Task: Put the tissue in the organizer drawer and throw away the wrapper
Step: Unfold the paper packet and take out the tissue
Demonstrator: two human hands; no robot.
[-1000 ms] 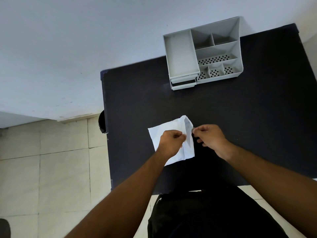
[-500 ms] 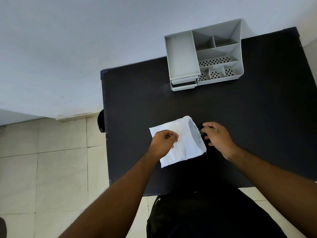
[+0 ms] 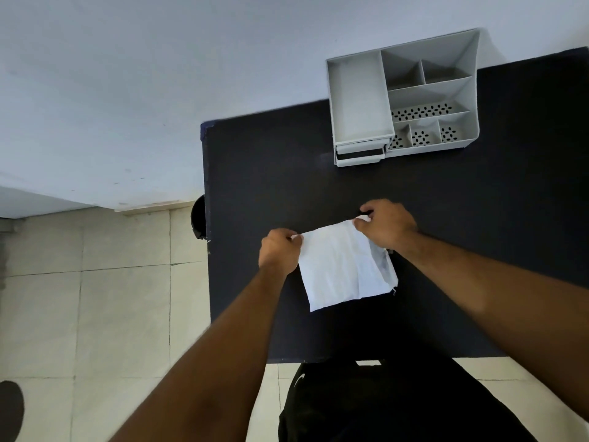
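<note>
A white tissue is spread flat above the black table, near its front middle. My left hand pinches the tissue's upper left corner. My right hand pinches its upper right corner. A grey organizer with several compartments stands at the back of the table against the wall. Its small drawer at the front left is pulled out slightly. I cannot make out a wrapper.
The table's left edge drops to a beige tiled floor. A dark round object sits just off that edge. A white wall lies behind the table. My dark clothing shows at the front edge.
The tissue has been unfolded: my hands moved apart, the left to its left corner and the right to its right corner, and the sheet now lies wider and flatter.
</note>
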